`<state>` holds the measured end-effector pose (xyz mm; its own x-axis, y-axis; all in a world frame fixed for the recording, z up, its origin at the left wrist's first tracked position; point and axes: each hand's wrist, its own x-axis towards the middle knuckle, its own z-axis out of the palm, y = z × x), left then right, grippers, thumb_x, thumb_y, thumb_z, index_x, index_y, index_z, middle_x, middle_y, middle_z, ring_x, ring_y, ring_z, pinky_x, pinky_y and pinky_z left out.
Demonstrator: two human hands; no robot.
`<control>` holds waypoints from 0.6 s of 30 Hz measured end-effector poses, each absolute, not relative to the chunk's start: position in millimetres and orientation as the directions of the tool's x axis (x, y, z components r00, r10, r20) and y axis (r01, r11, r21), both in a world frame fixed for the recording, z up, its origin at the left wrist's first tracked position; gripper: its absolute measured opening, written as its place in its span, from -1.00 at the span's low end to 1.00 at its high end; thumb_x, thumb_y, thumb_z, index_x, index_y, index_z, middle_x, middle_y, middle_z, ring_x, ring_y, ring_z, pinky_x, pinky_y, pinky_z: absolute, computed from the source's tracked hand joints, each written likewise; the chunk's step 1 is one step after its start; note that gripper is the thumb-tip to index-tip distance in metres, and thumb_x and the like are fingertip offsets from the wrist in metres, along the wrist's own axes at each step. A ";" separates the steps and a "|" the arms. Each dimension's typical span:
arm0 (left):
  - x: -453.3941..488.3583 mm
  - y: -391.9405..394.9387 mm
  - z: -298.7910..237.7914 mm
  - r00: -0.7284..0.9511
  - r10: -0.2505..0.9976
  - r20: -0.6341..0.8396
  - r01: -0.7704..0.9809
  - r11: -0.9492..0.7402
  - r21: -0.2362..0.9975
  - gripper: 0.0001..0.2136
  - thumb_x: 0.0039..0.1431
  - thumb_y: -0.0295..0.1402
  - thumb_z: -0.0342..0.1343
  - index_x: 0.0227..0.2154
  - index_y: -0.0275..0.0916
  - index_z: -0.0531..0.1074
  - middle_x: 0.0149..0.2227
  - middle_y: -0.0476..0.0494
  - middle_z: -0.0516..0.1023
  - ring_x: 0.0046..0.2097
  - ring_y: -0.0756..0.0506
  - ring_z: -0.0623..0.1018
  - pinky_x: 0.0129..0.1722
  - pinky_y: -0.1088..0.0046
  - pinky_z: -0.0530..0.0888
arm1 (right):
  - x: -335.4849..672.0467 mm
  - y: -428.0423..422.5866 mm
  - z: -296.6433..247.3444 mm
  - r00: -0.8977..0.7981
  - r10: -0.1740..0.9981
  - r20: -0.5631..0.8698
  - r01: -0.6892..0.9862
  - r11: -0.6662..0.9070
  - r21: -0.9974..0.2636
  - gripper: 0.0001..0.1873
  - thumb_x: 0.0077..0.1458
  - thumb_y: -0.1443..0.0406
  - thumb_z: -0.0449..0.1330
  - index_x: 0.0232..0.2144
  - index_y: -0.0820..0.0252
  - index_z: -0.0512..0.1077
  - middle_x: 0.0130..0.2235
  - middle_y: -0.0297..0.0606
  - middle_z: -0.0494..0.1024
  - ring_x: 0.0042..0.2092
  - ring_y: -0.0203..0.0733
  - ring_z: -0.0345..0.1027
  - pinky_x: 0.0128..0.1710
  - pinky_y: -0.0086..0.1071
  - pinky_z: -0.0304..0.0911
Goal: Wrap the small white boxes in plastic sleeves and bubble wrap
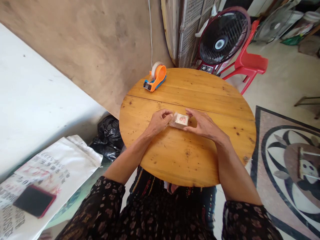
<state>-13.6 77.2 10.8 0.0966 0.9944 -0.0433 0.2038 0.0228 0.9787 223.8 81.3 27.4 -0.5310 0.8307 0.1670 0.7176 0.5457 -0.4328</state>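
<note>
A small pale box [181,119] with a red mark on top lies near the middle of the round wooden table [185,160]. Clear plastic wrap [172,122] surrounds it and gathers at its left end. There my left hand [160,120] is closed, its thumb and fingertips pinching the wrap. My right hand [202,123] curves around the box's right end with thumb and fingers apart. Its thumb is at the near right corner; whether it presses on the box I cannot tell.
An orange and blue tape dispenser [158,77] stands at the table's far left edge. Beyond the table are a dark red fan [220,41] and a red chair [251,63]. Left of it are a black plastic bag [107,136] and a phone [35,201] on a white sack [72,163].
</note>
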 end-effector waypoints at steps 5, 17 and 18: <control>-14.2 79.0 7.7 0.107 0.993 -0.044 0.193 0.022 0.981 -0.78 0.13 -0.25 0.11 -0.31 -0.31 0.51 -0.41 -0.05 0.53 -0.41 0.02 0.47 -0.40 0.51 0.40 | 223.5 82.5 22.3 -0.554 0.819 0.148 0.711 0.558 -0.428 -0.15 0.08 -0.05 0.29 0.31 0.17 0.22 0.19 0.06 0.49 0.15 0.26 0.41 0.13 0.13 0.28; -13.6 76.8 5.5 0.231 0.973 -0.012 0.300 -0.060 0.952 -0.77 0.16 -0.26 0.07 -0.34 -0.31 0.55 -0.42 -0.04 0.54 -0.39 0.03 0.44 -0.38 0.54 0.38 | 216.6 83.8 20.8 -0.551 0.826 0.119 0.717 0.542 -0.439 -0.39 0.09 0.07 0.27 0.15 0.18 0.43 0.09 -0.02 0.58 0.05 0.24 0.47 0.05 0.03 0.32; -13.4 76.6 5.3 0.232 0.973 -0.001 0.303 -0.071 0.950 -0.77 0.17 -0.26 0.07 -0.34 -0.31 0.56 -0.42 -0.05 0.55 -0.37 0.02 0.46 -0.37 0.54 0.38 | 216.5 83.5 22.1 -0.545 0.831 0.115 0.716 0.532 -0.452 -0.39 0.08 0.06 0.28 0.14 0.18 0.44 0.08 -0.03 0.59 0.04 0.24 0.48 0.04 0.03 0.33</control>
